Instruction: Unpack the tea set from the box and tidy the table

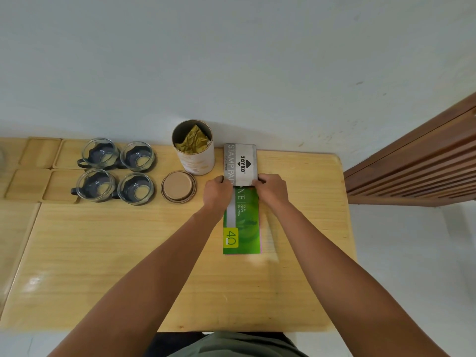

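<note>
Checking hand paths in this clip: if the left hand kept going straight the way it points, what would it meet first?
The left hand points away from the person, already gripping the stamp pad tin. Straight on, it would probably brush the open tea canister just beyond, then the wall; depth is unclear.

1. Bright, even, soft light; only faint shadows.
2. Glare patch on the bench (34, 280) near its left edge.
3. Wide-angle bending curves the bench edges.
4. Slightly soft throughout.

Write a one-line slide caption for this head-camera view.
Both hands, left and right, grip a grey stamp pad tin over a green booklet beside four glass cups.
</note>
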